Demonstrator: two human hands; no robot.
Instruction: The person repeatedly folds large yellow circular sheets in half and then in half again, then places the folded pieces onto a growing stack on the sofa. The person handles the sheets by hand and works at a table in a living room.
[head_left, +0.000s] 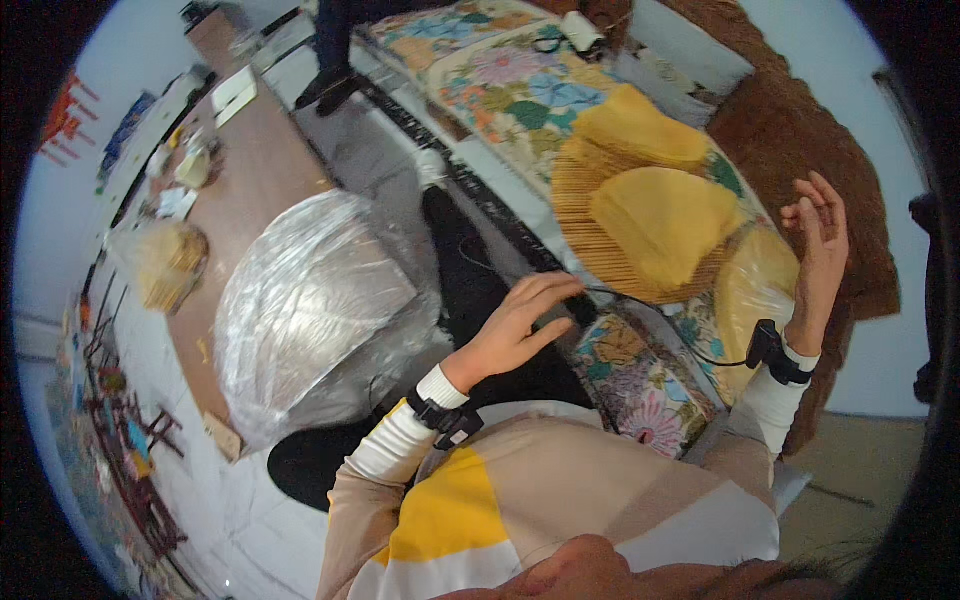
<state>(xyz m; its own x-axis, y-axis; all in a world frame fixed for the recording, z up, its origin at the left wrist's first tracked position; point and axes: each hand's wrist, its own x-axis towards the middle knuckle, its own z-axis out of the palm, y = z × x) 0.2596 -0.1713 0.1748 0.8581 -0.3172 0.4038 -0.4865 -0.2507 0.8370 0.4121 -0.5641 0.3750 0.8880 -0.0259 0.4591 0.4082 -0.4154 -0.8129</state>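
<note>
My left hand (517, 326) hovers above my dark trousers, fingers apart and nothing in it. Raised at the right, my right hand (821, 232) has loosely bent fingers and holds nothing visible. Between the two, on a floral-patterned padded surface (510, 67), lies a round fan of thin brown strips (581, 225). A yellow fan-shaped sheet (660, 221) rests on it, with more yellow sheets (645, 124) behind. Beside my right wrist are yellow pieces under clear plastic (757, 277). A fan-shaped piece under clear plastic (315, 292) lies to the left.
A brown table (262, 150) on the left bears a plastic bag of yellowish pieces (174, 262) and a white box (234, 95). Another person's leg and dark shoe (330, 86) show at the top. A white roll (581, 31) stands at the padded surface's far end. A cable runs by my right wrist.
</note>
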